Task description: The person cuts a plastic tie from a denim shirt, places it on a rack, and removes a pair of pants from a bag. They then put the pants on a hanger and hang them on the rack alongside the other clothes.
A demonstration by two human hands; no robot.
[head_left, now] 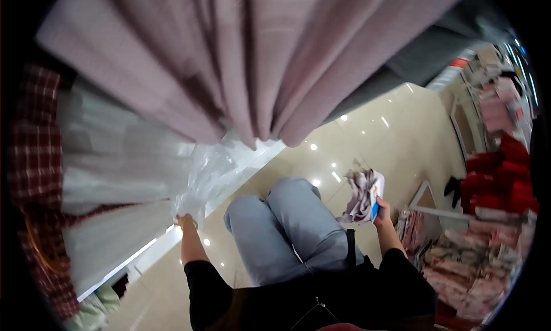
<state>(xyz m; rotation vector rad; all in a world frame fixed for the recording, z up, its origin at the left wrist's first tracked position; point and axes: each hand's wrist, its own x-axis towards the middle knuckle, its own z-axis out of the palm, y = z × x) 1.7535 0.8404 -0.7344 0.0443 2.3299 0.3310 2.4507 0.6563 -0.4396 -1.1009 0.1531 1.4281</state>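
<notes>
One drape (252, 55) hangs at twelve o'clock over glossy floor (396, 136); apart, left hand (186, 221) clutches plastic (209, 167) at its one o'clock, right hand (381, 210) bundled fabric (360, 198) at its ten.

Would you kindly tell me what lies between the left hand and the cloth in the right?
In the head view, legs in grey trousers and shiny floor lie between the left hand and that cloth.

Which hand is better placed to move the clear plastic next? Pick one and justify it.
Probably the left hand: it is at the near end of the clear plastic. The right hand is off beyond the knees and occupied, holding the mauve fabric bundle.
</notes>
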